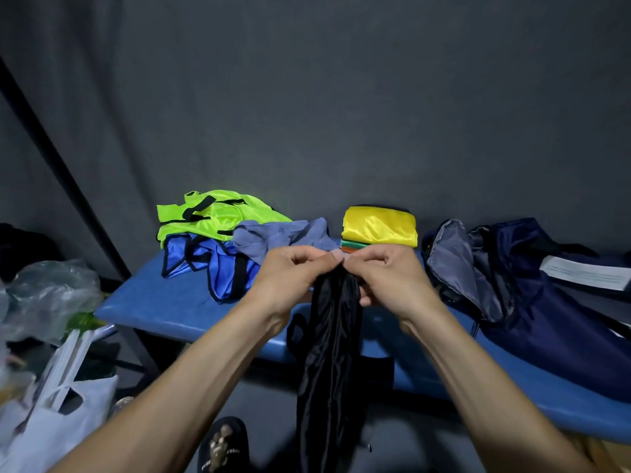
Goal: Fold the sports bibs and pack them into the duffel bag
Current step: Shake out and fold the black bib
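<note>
A black bib hangs in front of me, bunched lengthwise, its top edge pinched by my left hand and my right hand held close together above the blue bench. Behind them lie loose bibs: a neon green bib, a blue bib and a grey-blue bib. A folded stack with a yellow bib on top sits at the back centre. The navy duffel bag lies open on the bench to the right.
A dark grey wall backs the bench. White and clear plastic bags crowd the floor at the left. A black slipper lies on the floor below my arms. A white paper rests on the duffel bag.
</note>
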### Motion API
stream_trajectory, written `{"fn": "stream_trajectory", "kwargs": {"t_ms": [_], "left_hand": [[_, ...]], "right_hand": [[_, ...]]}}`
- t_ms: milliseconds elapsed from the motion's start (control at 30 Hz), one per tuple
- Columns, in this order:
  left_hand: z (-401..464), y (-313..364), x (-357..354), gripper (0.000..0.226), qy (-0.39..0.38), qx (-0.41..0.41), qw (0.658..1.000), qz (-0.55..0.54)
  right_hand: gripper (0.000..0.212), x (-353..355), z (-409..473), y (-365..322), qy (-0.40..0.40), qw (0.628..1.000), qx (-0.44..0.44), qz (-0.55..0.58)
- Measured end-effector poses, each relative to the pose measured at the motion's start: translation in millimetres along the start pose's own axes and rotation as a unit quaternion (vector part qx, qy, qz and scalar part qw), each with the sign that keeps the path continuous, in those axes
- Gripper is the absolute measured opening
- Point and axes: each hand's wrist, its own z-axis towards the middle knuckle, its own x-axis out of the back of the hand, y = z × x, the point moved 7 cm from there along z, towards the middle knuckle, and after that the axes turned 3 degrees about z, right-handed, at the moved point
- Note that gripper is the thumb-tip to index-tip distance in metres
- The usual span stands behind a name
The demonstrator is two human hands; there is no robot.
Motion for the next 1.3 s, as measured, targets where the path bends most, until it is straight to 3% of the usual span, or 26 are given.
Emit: {"fn": "stream_trajectory", "kwargs": {"t_ms": [333,500,767,867,900,967,1033,1067,1233,1300], "left_hand": [[-6,7,2,0.013,-0.023,0.002,0.998,0.063],[-10,7,-5,0.028,-0.094,0.024,0.987,0.124],[-12,0,-7,0.042,-0.146,0.101,0.984,-0.015],[-15,5,-4,0.043,-0.180,0.101,0.978,-0.013],[-14,8,1,0.044,-0.173,0.079,0.982,0.014],[-6,25,24,0.039,-0.082,-0.049,0.989,0.113],[-5,49,49,0.027,0.021,-0.211,0.954,0.211],[-8,56,54,0.026,0.027,-0.262,0.938,0.225],[-33,74,33,0.031,-0.086,-0.356,0.903,0.224],[-39,72,21,0.040,-0.127,-0.354,0.896,0.236]], "right_hand": [[0.016,-1,-1,3,0.015,1.000,-0.004,0.028],[0.021,-6,-8,-3,-0.026,1.000,-0.005,0.016],[0.015,5,-3,-7,-0.015,0.999,0.008,-0.051],[0.006,13,1,-11,-0.004,0.994,0.048,-0.097],[0.008,15,1,-16,-0.013,0.992,0.070,-0.105],[0.012,19,-1,-27,-0.043,0.989,0.114,-0.085],[0.011,22,-3,-39,-0.087,0.985,0.141,-0.044],[0.012,23,-6,-44,-0.116,0.983,0.144,-0.019],[0.014,23,-21,-63,-0.231,0.951,0.178,0.106],[0.012,23,-27,-71,-0.272,0.932,0.187,0.150]]}}
